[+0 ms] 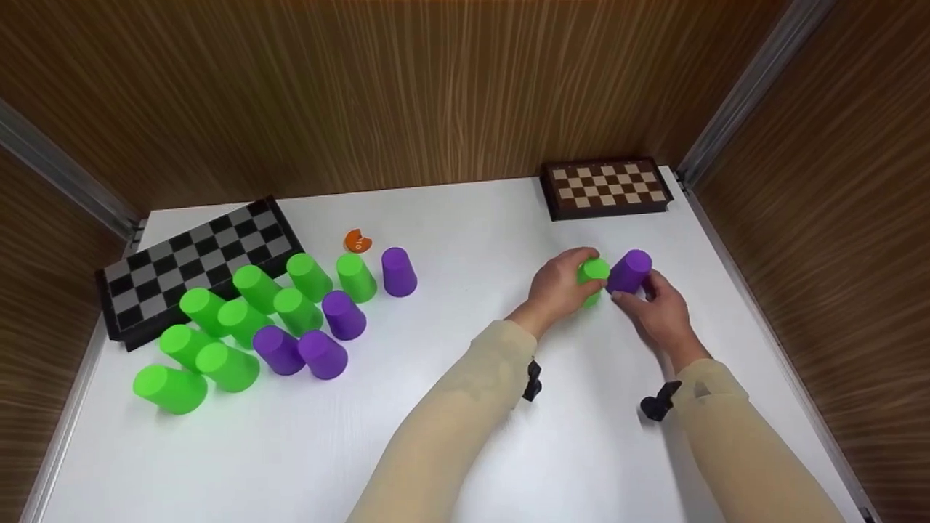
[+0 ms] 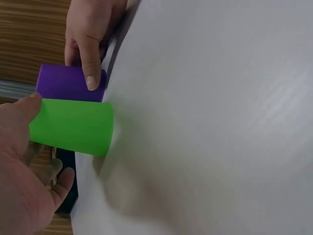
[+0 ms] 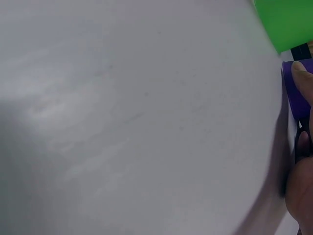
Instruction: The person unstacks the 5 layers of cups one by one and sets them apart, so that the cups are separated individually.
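Note:
At the right of the table my left hand (image 1: 563, 282) grips an upside-down green cup (image 2: 73, 126) near its top, thumb on one side and fingers on the other. Right beside that cup stands a purple cup (image 1: 631, 270), also bottom up. My right hand (image 1: 662, 309) pinches the purple cup low on its side, with the thumb (image 2: 89, 66) along its near face. In the right wrist view only parts of the purple cup (image 3: 297, 95) and the green cup (image 3: 286, 24) show at the edge.
On the left, several upside-down green cups (image 1: 229, 367) and purple cups (image 1: 323, 354) stand grouped. A black-and-grey checkered board (image 1: 196, 265) lies behind them, near an orange piece (image 1: 357, 241). A brown checkered board (image 1: 607, 189) lies at the back right. Wood-grain panels (image 1: 436, 94) enclose the table (image 1: 465, 232).

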The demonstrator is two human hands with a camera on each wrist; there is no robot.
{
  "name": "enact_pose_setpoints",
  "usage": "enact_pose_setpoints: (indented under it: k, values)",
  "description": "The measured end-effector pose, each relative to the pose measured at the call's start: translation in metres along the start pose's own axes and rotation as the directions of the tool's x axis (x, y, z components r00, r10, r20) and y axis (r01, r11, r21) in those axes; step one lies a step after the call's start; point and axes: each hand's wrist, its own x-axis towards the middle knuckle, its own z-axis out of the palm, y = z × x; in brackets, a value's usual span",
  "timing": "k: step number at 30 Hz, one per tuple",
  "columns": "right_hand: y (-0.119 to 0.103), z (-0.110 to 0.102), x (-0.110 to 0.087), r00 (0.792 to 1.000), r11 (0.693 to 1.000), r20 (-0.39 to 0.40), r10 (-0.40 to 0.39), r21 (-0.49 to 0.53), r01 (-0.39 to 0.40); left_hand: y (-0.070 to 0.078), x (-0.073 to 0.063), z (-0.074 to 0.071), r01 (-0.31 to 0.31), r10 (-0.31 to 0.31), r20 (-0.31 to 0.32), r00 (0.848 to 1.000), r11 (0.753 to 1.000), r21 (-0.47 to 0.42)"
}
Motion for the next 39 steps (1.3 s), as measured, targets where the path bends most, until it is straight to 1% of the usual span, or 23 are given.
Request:
enact_pose_setpoints:
  k: [3, 8, 11, 14, 16, 18, 21, 24, 28, 31, 34, 37, 39]
  values:
    - [0.0, 0.0, 0.0, 1.0, 1.0, 0.004, 0.013, -0.008, -0.013, -0.009, -0.013, -0.007, -0.008, 0.009, -0.029, 1.0, 1.0, 0.002]
    - [0.0, 0.0, 0.001, 0.999, 1.0, 0.027, 0.029, -0.012, -0.028, -0.029, -0.042, -0.023, -0.007, 0.004, -0.097, 0.995, 0.999, -0.032]
    - [0.001, -0.002, 0.001, 0.999, 1.0, 0.042, 0.028, -0.01, -0.028, -0.041, -0.059, -0.034, -0.002, -0.003, -0.147, 0.989, 0.999, -0.032]
    - [0.001, -0.004, 0.0, 0.999, 1.0, 0.047, 0.023, -0.005, -0.023, -0.053, -0.075, -0.047, 0.006, -0.013, -0.21, 0.978, 0.999, -0.033]
    - [0.001, -0.005, 0.001, 0.999, 1.0, 0.042, 0.011, -0.012, -0.011, -0.062, -0.086, -0.056, 0.012, -0.02, -0.263, 0.965, 0.999, -0.034]
    - [0.001, -0.005, 0.0, 0.999, 1.0, 0.035, -0.004, -0.023, 0.005, -0.071, -0.098, -0.066, 0.015, -0.027, -0.318, 0.948, 0.999, -0.039]
    - [0.001, -0.004, 0.0, 0.999, 0.999, 0.035, -0.014, -0.036, 0.015, -0.084, -0.118, -0.081, 0.019, -0.038, -0.398, 0.917, 0.999, -0.05]
    - [0.0, -0.002, 0.001, 0.999, 0.999, 0.047, -0.007, -0.033, 0.008, -0.094, -0.137, -0.098, 0.033, -0.061, -0.463, 0.884, 0.997, -0.069]
    - [0.0, -0.002, 0.0, 0.998, 0.999, 0.056, 0.011, -0.032, -0.009, -0.103, -0.157, -0.114, 0.058, -0.088, -0.534, 0.841, 0.996, -0.073]
    - [-0.001, -0.002, -0.001, 0.997, 0.999, 0.064, 0.031, -0.026, -0.029, -0.11, -0.169, -0.123, 0.079, -0.104, -0.572, 0.813, 0.994, -0.069]
    - [-0.003, -0.002, -0.001, 0.996, 0.999, 0.072, 0.045, -0.02, -0.044, -0.116, -0.177, -0.13, 0.099, -0.12, -0.598, 0.792, 0.993, -0.068]
    - [-0.004, -0.002, -0.001, 0.996, 0.999, 0.075, 0.045, -0.023, -0.043, -0.12, -0.182, -0.137, 0.112, -0.132, -0.616, 0.776, 0.991, -0.071]
    - [-0.004, -0.002, -0.001, 0.996, 0.999, 0.076, 0.041, -0.025, -0.039, -0.122, -0.185, -0.14, 0.12, -0.143, -0.622, 0.77, 0.99, -0.079]
